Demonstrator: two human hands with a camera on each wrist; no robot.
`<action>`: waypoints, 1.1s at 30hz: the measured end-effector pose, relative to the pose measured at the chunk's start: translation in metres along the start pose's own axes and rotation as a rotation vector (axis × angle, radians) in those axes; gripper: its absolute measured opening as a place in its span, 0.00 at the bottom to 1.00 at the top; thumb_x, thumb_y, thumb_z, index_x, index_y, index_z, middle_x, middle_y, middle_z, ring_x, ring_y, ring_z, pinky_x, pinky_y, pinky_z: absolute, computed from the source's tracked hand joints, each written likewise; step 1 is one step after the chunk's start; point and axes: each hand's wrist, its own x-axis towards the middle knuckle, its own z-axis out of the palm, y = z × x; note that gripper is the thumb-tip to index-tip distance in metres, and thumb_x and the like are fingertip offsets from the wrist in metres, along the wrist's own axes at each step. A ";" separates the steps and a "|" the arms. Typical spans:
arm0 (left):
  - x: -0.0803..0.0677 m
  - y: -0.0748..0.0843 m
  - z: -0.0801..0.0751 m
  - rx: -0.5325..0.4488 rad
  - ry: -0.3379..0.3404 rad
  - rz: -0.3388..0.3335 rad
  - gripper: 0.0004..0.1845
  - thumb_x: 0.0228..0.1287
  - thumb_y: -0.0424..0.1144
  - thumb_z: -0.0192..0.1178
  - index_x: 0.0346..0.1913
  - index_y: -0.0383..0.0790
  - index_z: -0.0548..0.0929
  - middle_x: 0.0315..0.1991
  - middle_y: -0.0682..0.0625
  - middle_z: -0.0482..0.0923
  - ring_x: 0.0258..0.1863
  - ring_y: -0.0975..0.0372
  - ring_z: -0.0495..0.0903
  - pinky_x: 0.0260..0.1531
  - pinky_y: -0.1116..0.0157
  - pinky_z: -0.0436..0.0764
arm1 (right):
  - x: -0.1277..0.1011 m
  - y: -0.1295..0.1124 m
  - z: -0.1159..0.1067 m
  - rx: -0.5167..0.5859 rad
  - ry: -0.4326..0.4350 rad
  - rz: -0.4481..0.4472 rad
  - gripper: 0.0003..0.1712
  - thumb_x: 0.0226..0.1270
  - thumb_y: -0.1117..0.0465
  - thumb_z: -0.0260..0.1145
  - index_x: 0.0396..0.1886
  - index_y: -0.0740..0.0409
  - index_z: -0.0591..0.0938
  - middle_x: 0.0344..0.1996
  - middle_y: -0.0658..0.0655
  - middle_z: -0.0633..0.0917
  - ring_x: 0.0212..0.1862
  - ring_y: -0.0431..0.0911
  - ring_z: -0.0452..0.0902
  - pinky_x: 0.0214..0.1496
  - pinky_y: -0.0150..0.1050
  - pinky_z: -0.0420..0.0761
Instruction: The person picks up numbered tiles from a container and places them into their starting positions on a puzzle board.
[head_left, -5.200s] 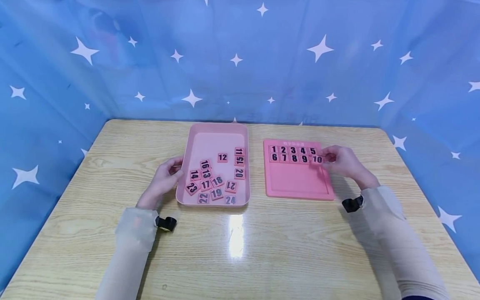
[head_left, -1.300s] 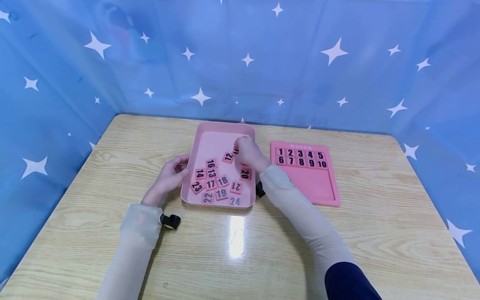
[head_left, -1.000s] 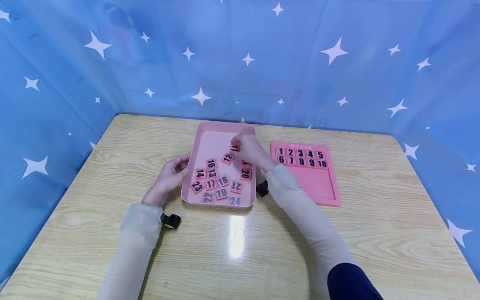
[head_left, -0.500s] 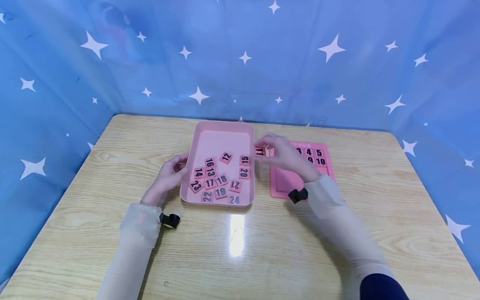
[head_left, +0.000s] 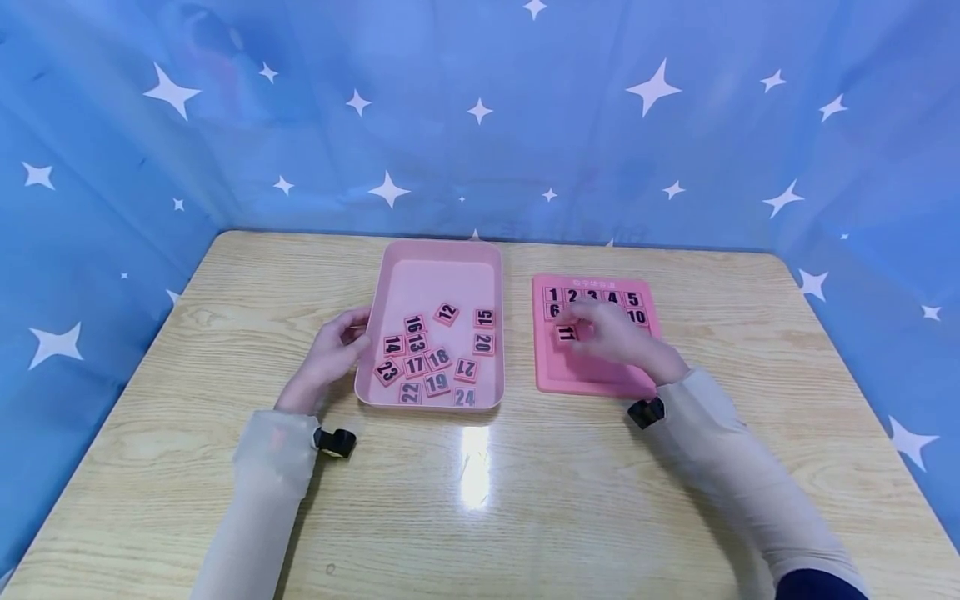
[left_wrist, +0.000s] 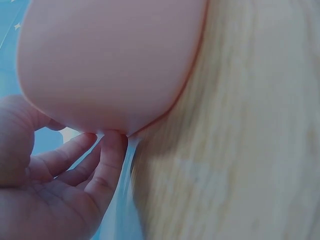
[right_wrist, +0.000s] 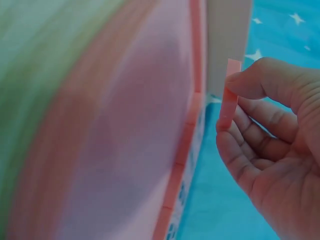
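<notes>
On the table, my left hand (head_left: 328, 358) is at the left wall of a pink tray (head_left: 442, 250). In the left wrist view, fingertips touch the outer wall, and the thumb tip goes behind the edge. Number tiles lie loose in the tray, such as the 12 tile (head_left: 446, 313) and the 15 tile (head_left: 484, 317). My right hand (head_left: 611, 335) pinches the 11 tile (head_left: 566, 333) between thumb and finger, over a pink number puzzle board (head_left: 592, 375). In the right wrist view, the tile (right_wrist: 230, 95) is edge-on, apart from the board. Tiles fill the board's top two rows, partly covered by the hand.
Tray and board lie side by side on a wooden table (head_left: 480, 533), with a narrow gap between them. Behind the table's far edge hangs a blue curtain (head_left: 480, 150) with white stars. Both wrists wear a small black camera.
My right hand placed the 10 tile, reached into the tray, took the 11 tile and carried it right, over the board. Tile 12 has turned slightly. My left hand stays at the tray.
</notes>
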 end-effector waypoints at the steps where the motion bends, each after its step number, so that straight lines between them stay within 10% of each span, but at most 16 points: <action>1: 0.000 0.000 0.000 0.000 0.000 0.001 0.25 0.63 0.23 0.48 0.63 0.24 0.65 0.57 0.30 0.69 0.53 0.45 0.71 0.47 0.73 0.70 | -0.001 0.001 0.001 0.000 -0.006 -0.004 0.19 0.47 0.73 0.71 0.43 0.67 0.82 0.34 0.59 0.82 0.35 0.49 0.74 0.39 0.43 0.76; 10: 0.000 0.000 0.001 0.006 0.001 0.001 0.24 0.62 0.23 0.47 0.63 0.23 0.65 0.56 0.30 0.69 0.52 0.45 0.71 0.45 0.74 0.71 | -0.003 0.012 0.010 -0.016 -0.085 0.020 0.18 0.47 0.76 0.67 0.42 0.66 0.81 0.43 0.60 0.82 0.50 0.53 0.74 0.54 0.48 0.73; 19: 0.000 0.000 0.001 0.000 -0.003 0.003 0.24 0.62 0.23 0.47 0.63 0.23 0.65 0.56 0.30 0.69 0.52 0.45 0.70 0.45 0.74 0.71 | -0.006 0.008 0.011 -0.053 -0.016 0.019 0.14 0.49 0.70 0.71 0.38 0.64 0.81 0.36 0.57 0.82 0.40 0.49 0.75 0.45 0.44 0.75; 28: 0.000 -0.001 0.000 -0.011 -0.003 0.021 0.24 0.63 0.23 0.47 0.63 0.22 0.65 0.56 0.29 0.69 0.52 0.44 0.71 0.43 0.76 0.72 | -0.008 -0.005 0.016 -0.180 0.018 0.321 0.22 0.53 0.52 0.71 0.14 0.53 0.67 0.10 0.46 0.63 0.16 0.39 0.54 0.19 0.33 0.60; 33: 0.000 -0.002 0.001 -0.010 -0.001 0.024 0.23 0.63 0.23 0.47 0.62 0.22 0.65 0.55 0.29 0.69 0.51 0.44 0.71 0.42 0.76 0.72 | -0.006 -0.008 0.018 -0.236 0.006 0.346 0.26 0.55 0.52 0.68 0.12 0.53 0.62 0.10 0.46 0.56 0.16 0.39 0.48 0.18 0.33 0.56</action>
